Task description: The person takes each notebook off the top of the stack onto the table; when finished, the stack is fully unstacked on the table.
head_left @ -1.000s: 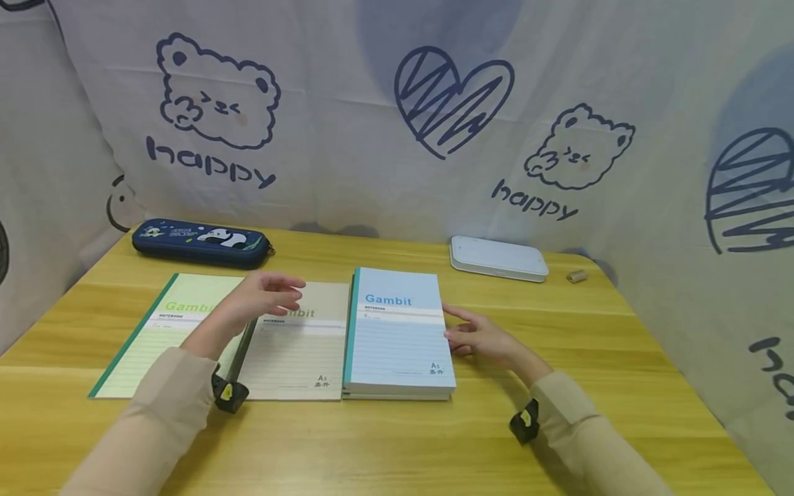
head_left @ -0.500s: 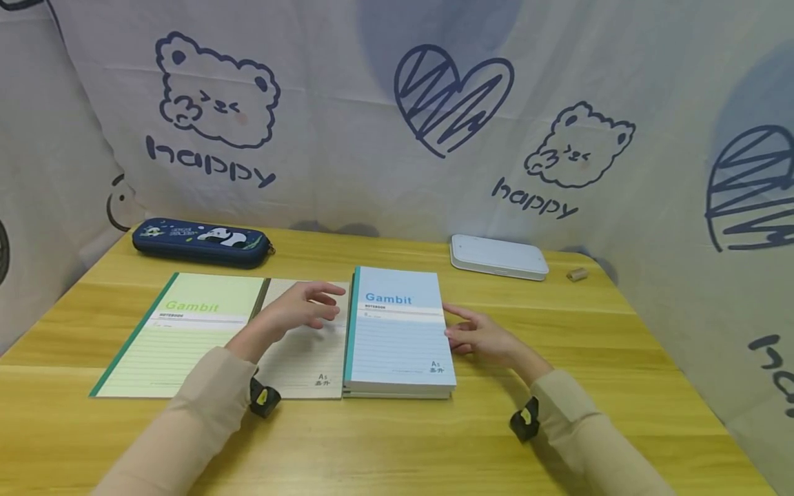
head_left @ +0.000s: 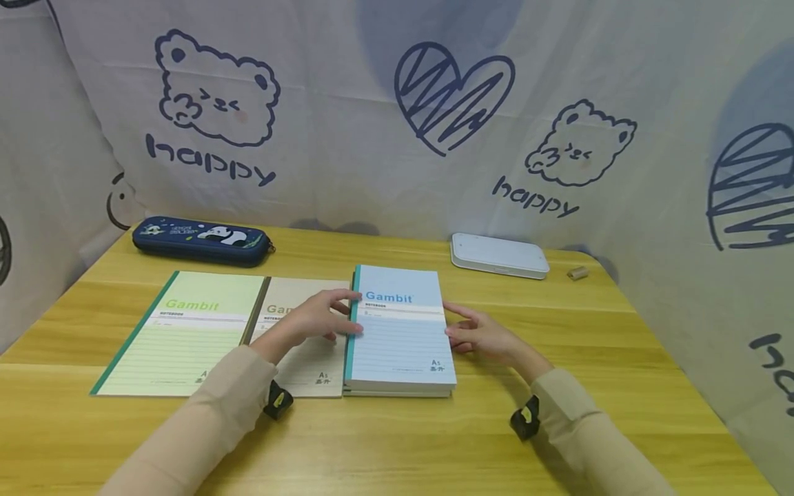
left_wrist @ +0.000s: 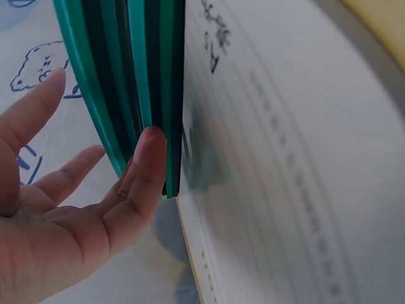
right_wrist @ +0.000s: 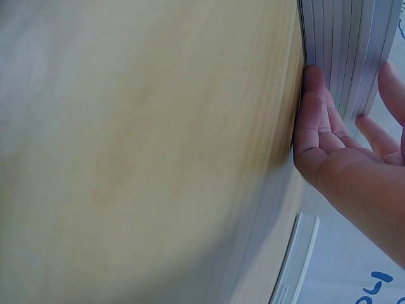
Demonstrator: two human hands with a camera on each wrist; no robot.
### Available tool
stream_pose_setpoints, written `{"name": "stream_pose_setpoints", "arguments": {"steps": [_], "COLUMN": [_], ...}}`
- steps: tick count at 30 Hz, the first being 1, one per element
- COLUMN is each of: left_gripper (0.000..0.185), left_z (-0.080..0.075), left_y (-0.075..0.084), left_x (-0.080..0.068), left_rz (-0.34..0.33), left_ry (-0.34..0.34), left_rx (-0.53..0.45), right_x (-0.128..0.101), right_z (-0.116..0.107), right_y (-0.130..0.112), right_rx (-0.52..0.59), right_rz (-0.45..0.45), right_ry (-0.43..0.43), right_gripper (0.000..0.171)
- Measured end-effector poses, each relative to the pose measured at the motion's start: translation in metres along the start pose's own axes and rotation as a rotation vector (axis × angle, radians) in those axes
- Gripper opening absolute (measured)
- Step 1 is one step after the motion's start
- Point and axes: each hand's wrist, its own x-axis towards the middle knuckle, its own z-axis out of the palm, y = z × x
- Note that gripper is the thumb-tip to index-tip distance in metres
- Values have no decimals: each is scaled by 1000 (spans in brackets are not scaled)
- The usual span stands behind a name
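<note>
A stack of notebooks [head_left: 400, 331] (blue one on top) lies mid-worktop [head_left: 397, 441]. Left hand [head_left: 319, 318] touches its green spine, right hand [head_left: 480, 335] its page edge; each grip is open-fingered. A beige notebook [head_left: 307, 358] lies just left.

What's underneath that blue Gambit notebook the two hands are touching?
The blue Gambit notebook tops a stack of more notebooks; the left wrist view shows several teal spines beneath it. Their covers are hidden, so their colours cannot be told. The stack rests on the wooden table.
</note>
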Motion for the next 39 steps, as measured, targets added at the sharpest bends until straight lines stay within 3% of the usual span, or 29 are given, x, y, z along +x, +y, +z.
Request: {"name": "stream_pose_setpoints", "arguments": {"steps": [8, 16, 29, 39], "left_gripper": [75, 73, 72, 73], "left_z": [6, 7, -2, -9], "left_y": [4, 6, 1, -3], "left_x": [3, 2, 1, -3], "left_rz": [14, 12, -48, -166], "left_ry": [22, 33, -22, -74], "left_rx": [145, 166, -21, -317], "right_x": [0, 1, 1, 2], "right_z": [0, -1, -2, -3], "right_y": [0, 1, 2, 3], "right_rx": [7, 13, 11, -8], "right_rz": [5, -2, -12, -17], "right_ry": [2, -2, -16, -20], "right_gripper": [61, 61, 63, 64]}}
